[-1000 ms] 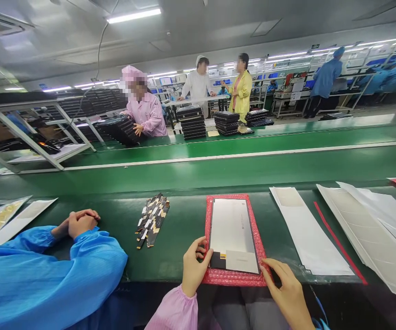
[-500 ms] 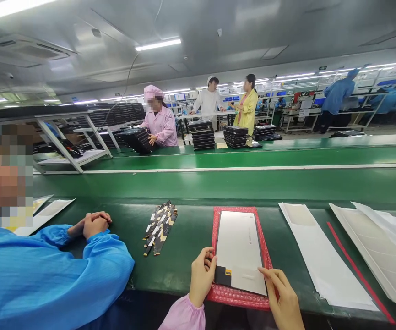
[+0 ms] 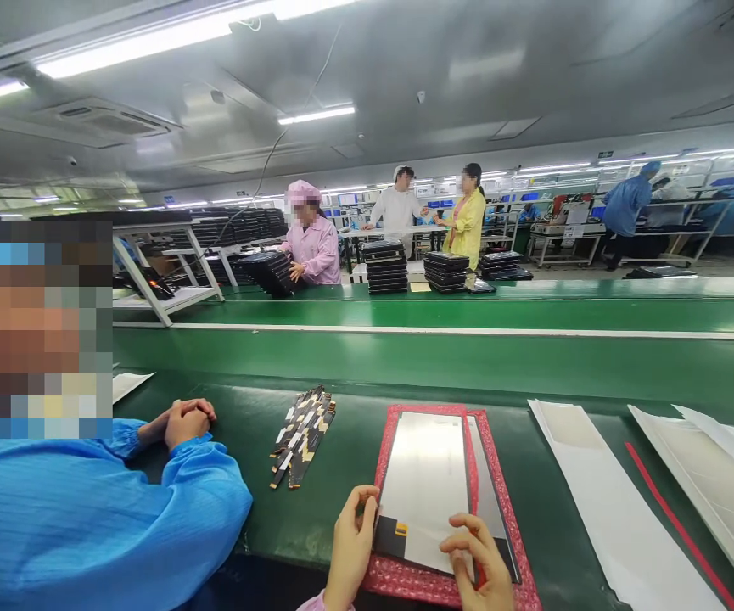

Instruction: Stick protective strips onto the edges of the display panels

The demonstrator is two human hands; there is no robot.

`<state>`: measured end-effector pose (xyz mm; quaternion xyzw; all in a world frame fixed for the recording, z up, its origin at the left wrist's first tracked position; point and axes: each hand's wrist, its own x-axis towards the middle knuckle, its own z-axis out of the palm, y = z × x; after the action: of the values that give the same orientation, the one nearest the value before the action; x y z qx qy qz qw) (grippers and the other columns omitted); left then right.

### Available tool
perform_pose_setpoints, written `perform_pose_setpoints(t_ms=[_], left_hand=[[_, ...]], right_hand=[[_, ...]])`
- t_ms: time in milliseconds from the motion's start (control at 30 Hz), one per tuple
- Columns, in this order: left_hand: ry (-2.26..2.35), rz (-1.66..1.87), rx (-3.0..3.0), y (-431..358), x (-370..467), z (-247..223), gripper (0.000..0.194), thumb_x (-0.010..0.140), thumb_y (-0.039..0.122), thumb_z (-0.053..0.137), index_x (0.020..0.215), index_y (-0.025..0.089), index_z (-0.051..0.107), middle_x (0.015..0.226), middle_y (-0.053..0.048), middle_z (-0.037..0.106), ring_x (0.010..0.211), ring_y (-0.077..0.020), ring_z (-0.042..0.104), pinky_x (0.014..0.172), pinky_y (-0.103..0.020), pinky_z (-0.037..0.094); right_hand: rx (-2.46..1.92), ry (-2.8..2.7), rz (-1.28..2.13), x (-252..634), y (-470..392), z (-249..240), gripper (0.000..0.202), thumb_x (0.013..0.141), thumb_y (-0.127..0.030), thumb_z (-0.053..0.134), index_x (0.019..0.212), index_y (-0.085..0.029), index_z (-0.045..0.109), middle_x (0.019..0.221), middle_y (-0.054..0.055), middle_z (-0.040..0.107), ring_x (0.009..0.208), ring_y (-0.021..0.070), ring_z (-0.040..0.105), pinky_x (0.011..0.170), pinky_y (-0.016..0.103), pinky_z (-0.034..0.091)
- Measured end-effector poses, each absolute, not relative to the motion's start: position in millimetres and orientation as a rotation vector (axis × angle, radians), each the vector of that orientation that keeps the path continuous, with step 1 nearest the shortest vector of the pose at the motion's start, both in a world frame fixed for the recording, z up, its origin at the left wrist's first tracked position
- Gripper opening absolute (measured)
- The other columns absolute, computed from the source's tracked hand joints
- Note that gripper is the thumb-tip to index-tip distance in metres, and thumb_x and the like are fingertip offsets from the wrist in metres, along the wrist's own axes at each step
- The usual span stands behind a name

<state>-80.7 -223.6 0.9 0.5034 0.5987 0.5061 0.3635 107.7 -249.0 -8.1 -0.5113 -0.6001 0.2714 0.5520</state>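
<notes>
A flat display panel (image 3: 427, 475) with a pale silvery back and a dark lower-left corner lies over a sheet of red bubble wrap (image 3: 417, 585). My left hand (image 3: 352, 539) pinches the panel's left edge near the bottom. Curled over its lower right edge are the fingers of my right hand (image 3: 482, 560); the contact there is partly hidden. A narrow red strip (image 3: 472, 462) runs along the panel's right side. To the right of that strip shows part of a second panel (image 3: 490, 484), lying underneath with its dark lower corner.
A pile of dark flex strips (image 3: 303, 437) lies to the left. On the right are white sheets (image 3: 602, 501) and a long red strip (image 3: 685, 518). A co-worker in a blue sleeve (image 3: 207, 509) sits at left, hands clasped. Black stacks (image 3: 387, 267) stand across the green bench (image 3: 341, 352).
The upper panel has shifted left over the bubble wrap, exposing the red strip and the second panel. My right hand has moved left and its fingers are more bent. The camera view has tilted up.
</notes>
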Motion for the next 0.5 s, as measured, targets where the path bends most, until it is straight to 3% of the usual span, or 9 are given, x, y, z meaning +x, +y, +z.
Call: perform_pose_setpoints(t_ms=[133, 267, 367, 500], left_hand=[[1.491, 1.411, 1.134, -233.3, -99.0, 3.4, 0.040, 0.064, 0.043, 0.061, 0.093, 0.016, 0.055, 0.093, -0.005, 0.059, 0.081, -0.0182, 0.059, 0.071, -0.027, 0.048], [1.587, 1.492, 0.994, -242.6, -117.4, 6.3, 0.045, 0.055, 0.046, 0.067, 0.087, 0.016, 0.059, 0.087, -0.005, 0.062, 0.078, -0.0205, 0.061, 0.068, -0.029, 0.050], [1.606, 1.510, 0.941, -244.6, -132.7, 8.4, 0.044, 0.053, 0.046, 0.068, 0.085, 0.016, 0.059, 0.086, -0.004, 0.062, 0.077, -0.0205, 0.061, 0.066, -0.029, 0.051], [1.628, 1.550, 0.939, -243.8, -151.5, 13.1, 0.043, 0.051, 0.044, 0.069, 0.084, 0.017, 0.060, 0.084, -0.003, 0.063, 0.075, -0.0205, 0.061, 0.062, -0.027, 0.052]], right_hand=[[-1.100, -1.516, 0.738, 86.9, -243.9, -0.7, 0.024, 0.079, -0.032, 0.043, 0.067, -0.021, 0.061, 0.096, 0.007, 0.055, 0.093, 0.0202, 0.054, 0.079, 0.028, 0.042], [-1.047, -1.658, 0.773, 67.2, -240.0, 7.9, 0.023, 0.082, -0.028, 0.038, 0.080, -0.024, 0.061, 0.107, 0.007, 0.053, 0.098, 0.0182, 0.053, 0.084, 0.028, 0.040], [-1.037, -1.759, 0.697, 64.8, -239.0, 5.9, 0.019, 0.078, -0.027, 0.044, 0.091, -0.024, 0.058, 0.115, 0.007, 0.049, 0.105, 0.0190, 0.049, 0.088, 0.028, 0.039], [-1.049, -2.004, 0.601, 92.9, -239.4, -10.2, 0.038, 0.070, -0.037, 0.056, 0.106, -0.024, 0.053, 0.120, 0.008, 0.048, 0.109, 0.0219, 0.047, 0.090, 0.030, 0.038]])
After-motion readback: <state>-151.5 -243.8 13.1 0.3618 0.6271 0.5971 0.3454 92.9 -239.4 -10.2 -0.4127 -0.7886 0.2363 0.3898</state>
